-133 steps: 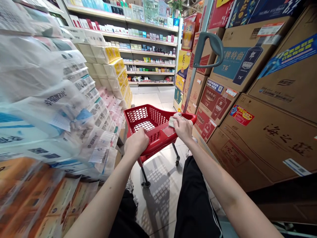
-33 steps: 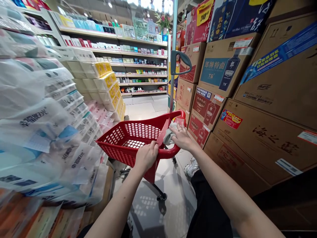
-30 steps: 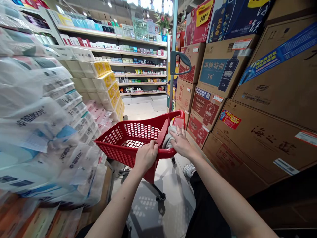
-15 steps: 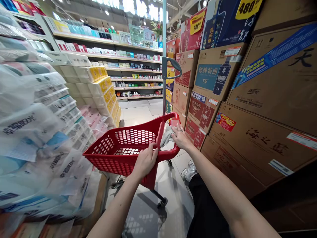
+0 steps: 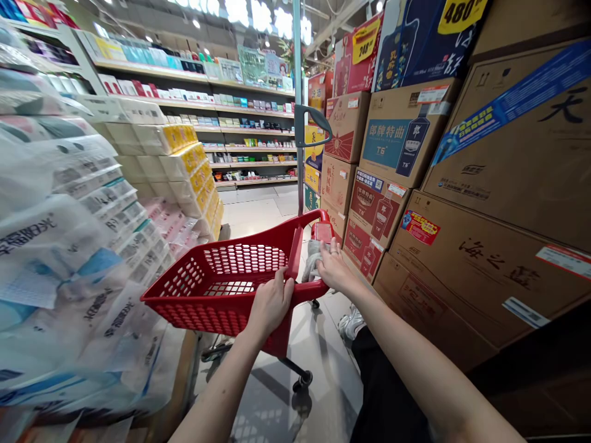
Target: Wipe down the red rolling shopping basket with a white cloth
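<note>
A red plastic shopping cart [image 5: 217,312] stands in front of me, its basket holding nothing that I can see. My left hand [image 5: 271,301] grips the basket's rim at the near corner, fingers curled over the edge. Under my right hand [image 5: 333,267] a light grey cloth [image 5: 313,258] is bunched against the looped red handle [image 5: 314,289]. Its fingers close over the cloth, partly hiding it. A red panel [image 5: 322,231] sits at the handle's far side. A tall pole [image 5: 298,67] with a dark grey loop [image 5: 316,126] rises behind the handle.
Plastic-wrapped tissue packs [image 5: 87,258] are piled on the left, with yellow-and-white packs [image 5: 180,166] behind them. Stacked liquor cartons [image 5: 466,264] line the right side. Shelves of small goods [image 5: 249,117] stand across the back. Pale floor tiles [image 5: 258,203] run between the stacks.
The cart has shifted slightly left and turned a little. My right hand has slid with the cloth along the handle toward me, uncovering the red panel. My left hand keeps its grip on the rim.
</note>
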Action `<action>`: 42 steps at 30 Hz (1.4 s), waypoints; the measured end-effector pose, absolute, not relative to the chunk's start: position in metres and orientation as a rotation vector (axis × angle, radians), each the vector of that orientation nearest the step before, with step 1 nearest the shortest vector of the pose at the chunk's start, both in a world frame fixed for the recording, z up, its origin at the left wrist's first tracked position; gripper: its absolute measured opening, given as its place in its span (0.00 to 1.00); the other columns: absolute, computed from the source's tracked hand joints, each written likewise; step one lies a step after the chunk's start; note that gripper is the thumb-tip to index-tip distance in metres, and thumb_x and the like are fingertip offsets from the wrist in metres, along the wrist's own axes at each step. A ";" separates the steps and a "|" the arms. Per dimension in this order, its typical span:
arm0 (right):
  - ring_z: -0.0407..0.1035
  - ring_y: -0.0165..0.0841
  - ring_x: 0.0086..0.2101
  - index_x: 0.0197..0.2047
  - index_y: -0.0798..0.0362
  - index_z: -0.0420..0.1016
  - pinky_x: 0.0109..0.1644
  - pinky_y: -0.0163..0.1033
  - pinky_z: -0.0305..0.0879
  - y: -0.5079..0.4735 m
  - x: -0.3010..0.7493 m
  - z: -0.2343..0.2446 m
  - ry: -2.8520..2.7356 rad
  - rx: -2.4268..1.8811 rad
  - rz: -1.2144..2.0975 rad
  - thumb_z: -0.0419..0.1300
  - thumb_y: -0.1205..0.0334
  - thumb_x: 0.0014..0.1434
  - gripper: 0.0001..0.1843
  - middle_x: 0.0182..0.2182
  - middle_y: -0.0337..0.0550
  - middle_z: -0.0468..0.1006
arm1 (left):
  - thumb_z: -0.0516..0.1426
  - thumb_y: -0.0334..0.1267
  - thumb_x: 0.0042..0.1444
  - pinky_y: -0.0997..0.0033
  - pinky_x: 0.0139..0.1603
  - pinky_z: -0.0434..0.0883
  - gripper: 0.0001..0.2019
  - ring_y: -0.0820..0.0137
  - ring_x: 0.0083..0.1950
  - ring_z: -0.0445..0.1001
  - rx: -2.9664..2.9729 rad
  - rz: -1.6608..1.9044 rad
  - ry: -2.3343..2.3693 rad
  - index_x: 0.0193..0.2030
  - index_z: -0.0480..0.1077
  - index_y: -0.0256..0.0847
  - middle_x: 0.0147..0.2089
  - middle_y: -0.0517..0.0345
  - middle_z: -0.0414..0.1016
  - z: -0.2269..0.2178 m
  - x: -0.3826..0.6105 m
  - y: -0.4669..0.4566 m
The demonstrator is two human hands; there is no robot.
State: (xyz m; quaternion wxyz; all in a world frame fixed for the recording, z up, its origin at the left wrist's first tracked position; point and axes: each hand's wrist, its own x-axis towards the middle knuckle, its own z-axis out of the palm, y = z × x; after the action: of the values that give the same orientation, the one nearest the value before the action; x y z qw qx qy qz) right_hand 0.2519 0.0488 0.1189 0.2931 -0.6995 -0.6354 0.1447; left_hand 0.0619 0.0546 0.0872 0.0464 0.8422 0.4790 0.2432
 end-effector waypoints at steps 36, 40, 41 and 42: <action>0.32 0.41 0.66 0.65 0.55 0.58 0.67 0.46 0.38 0.059 0.250 0.108 -1.656 -1.709 0.351 0.43 0.52 0.65 0.29 0.67 0.47 0.45 | 0.35 0.47 0.66 0.67 0.38 0.61 0.21 0.62 0.42 0.74 2.549 0.685 1.593 0.56 0.58 0.41 0.39 0.53 0.77 0.089 0.061 0.052; 0.38 0.39 0.66 0.58 0.54 0.68 0.67 0.46 0.40 0.033 0.236 0.106 -1.609 -1.671 0.259 0.42 0.54 0.66 0.25 0.66 0.46 0.50 | 0.36 0.47 0.66 0.67 0.40 0.61 0.22 0.63 0.42 0.74 2.555 0.636 1.679 0.60 0.55 0.39 0.41 0.51 0.77 0.088 0.062 0.053; 0.39 0.38 0.66 0.56 0.54 0.70 0.66 0.46 0.42 0.027 0.232 0.106 -1.597 -1.666 0.228 0.41 0.55 0.66 0.24 0.66 0.46 0.51 | 0.36 0.46 0.66 0.66 0.40 0.61 0.23 0.63 0.42 0.74 2.556 0.627 1.688 0.60 0.55 0.39 0.40 0.51 0.77 0.088 0.062 0.053; 0.40 0.38 0.65 0.54 0.54 0.71 0.66 0.46 0.43 0.021 0.227 0.105 -1.595 -1.664 0.189 0.41 0.55 0.66 0.24 0.65 0.47 0.53 | 0.36 0.46 0.66 0.66 0.40 0.62 0.23 0.63 0.42 0.74 2.558 0.623 1.691 0.61 0.55 0.39 0.40 0.51 0.77 0.087 0.062 0.053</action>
State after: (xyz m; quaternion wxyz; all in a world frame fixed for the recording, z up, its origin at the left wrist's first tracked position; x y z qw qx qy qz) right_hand 0.2267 0.0206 0.1052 0.4027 -0.6586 -0.6313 0.0748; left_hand 0.0616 0.0533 0.0872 0.0063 0.8174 0.5405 0.1991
